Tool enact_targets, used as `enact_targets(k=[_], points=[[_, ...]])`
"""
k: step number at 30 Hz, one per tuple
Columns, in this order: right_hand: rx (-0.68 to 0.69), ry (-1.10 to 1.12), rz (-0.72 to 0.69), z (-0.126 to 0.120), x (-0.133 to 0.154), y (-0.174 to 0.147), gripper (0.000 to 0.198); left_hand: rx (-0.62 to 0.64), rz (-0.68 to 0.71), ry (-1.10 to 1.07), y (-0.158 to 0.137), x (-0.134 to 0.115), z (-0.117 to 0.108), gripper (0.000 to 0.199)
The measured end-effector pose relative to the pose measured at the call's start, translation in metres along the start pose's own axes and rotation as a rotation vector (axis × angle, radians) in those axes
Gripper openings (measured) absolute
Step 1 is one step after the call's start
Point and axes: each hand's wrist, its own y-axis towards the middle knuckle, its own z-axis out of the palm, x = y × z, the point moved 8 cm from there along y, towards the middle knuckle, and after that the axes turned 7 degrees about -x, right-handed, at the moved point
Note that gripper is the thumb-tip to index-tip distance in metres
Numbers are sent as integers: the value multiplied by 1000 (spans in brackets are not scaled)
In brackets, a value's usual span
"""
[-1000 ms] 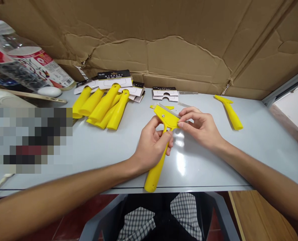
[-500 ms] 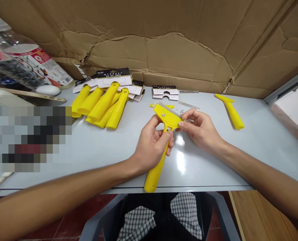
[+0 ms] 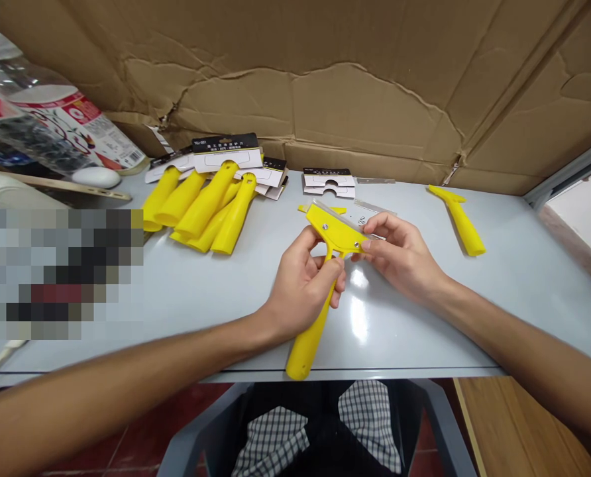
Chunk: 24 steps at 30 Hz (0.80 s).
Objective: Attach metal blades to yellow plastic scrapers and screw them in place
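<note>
A yellow scraper (image 3: 308, 341) is held over the table's front, its head pointing away and its handle towards me. My left hand (image 3: 298, 285) is wrapped round its neck, just under the head. With thumb and fingers, my right hand (image 3: 405, 257) pinches the right end of the head. Two metal screws show on the head, one near each end. A thin, clear-looking strip lies along the head's far edge. Beyond it are a few small screws (image 3: 362, 220) and a yellow piece (image 3: 301, 209), partly hidden by the head.
Several yellow scrapers (image 3: 203, 209) with black-and-white cards lie at the left. More cards (image 3: 328, 182) and thin strips (image 3: 375, 181) lie at the back. A yellow handle piece (image 3: 464, 225) rests at the right. Bottles (image 3: 77, 112) and a white mouse (image 3: 95, 177) stand far left. Cardboard (image 3: 295, 99) backs the table.
My right thumb has slid slightly right along the scraper's head, so the screw at its right end now shows. My left hand keeps its hold.
</note>
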Motion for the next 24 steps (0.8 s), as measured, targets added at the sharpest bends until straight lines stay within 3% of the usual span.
enact_targets(k=[8,11,14,18,24], points=[[-80,-130,14,-11,-7,5,34,84,-109,218,17,9,-3,25],[-127,-121,46,-17,-8,9,34,107,-135,337,28,9,-11,48],[-164,-81,89,-20,-9,10,39,70,59,557,32,-4,-20,73],[-176,-36,139,-22,-12,9,46,235,466,954,16,-14,-5,60],[-145,-2,142,-21,-12,9,40,283,508,1000,15,-9,-2,49]])
